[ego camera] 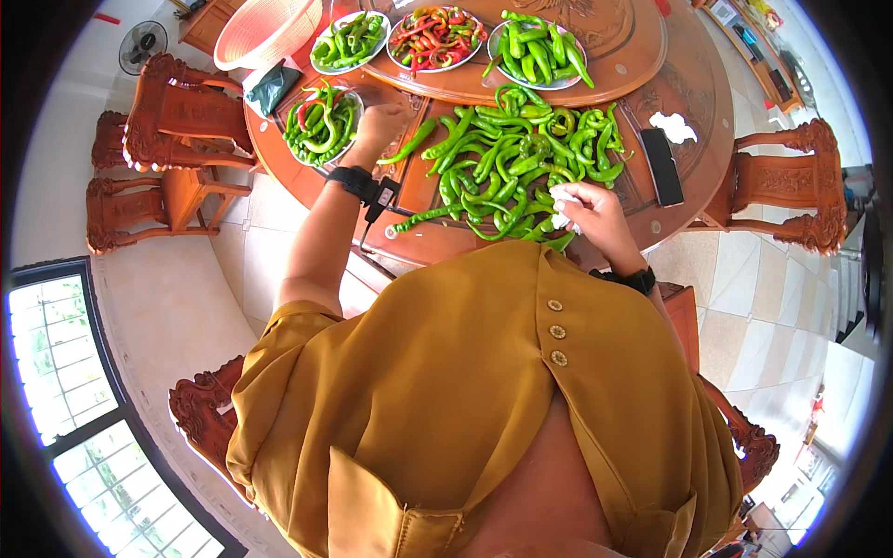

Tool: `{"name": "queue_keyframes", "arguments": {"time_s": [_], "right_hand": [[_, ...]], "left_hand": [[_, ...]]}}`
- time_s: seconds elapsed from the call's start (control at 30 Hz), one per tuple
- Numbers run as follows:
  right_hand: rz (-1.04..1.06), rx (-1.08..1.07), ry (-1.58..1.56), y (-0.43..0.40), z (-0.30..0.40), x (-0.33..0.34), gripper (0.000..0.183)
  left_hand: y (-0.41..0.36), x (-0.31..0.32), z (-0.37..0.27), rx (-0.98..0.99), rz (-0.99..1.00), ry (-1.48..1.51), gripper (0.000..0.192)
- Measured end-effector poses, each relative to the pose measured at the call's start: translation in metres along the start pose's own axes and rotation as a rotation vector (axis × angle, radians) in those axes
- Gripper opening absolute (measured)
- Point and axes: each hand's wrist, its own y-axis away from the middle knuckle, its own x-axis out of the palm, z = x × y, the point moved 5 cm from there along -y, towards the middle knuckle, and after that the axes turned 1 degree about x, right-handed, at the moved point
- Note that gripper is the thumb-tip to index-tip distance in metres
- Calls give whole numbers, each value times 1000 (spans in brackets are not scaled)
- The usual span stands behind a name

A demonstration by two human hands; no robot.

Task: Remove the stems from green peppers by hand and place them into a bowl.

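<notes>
A loose pile of long green chili peppers [495, 153] covers the middle of the carved wooden table [698, 77]. My right hand [596, 213] is at the near right edge of the pile, holding a crumpled white tissue [562, 209]. My left hand [380, 129] hovers between the pile and a plate [360, 111] of thin, curled green peppers with a little red among them. Its fingers look curled, but whether they hold anything is hidden. Close to that hand lies a single straight green pepper [410, 142], at the pile's left edge.
On the raised turntable [614, 63] are a plate of red and green peppers [436, 38] and one of thick green peppers [537, 49]. Green peppers [350, 40] fill another plate at upper left, beside a pink plastic basket [268, 35]. A phone [661, 167] and tissue [673, 127] lie right.
</notes>
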Motion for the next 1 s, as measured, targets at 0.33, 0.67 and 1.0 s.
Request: {"name": "queue_keyframes", "arguments": {"time_s": [0.33, 0.67, 1.0], "right_hand": [[28, -25, -32, 8, 2, -5, 25], [50, -43, -27, 5, -2, -5, 22], [112, -23, -56, 6, -4, -5, 28]], "left_hand": [[34, 20, -4, 65, 17, -349, 37], [95, -11, -47, -113, 328, 998, 37], [131, 18, -77, 40, 459, 1274, 57]]}}
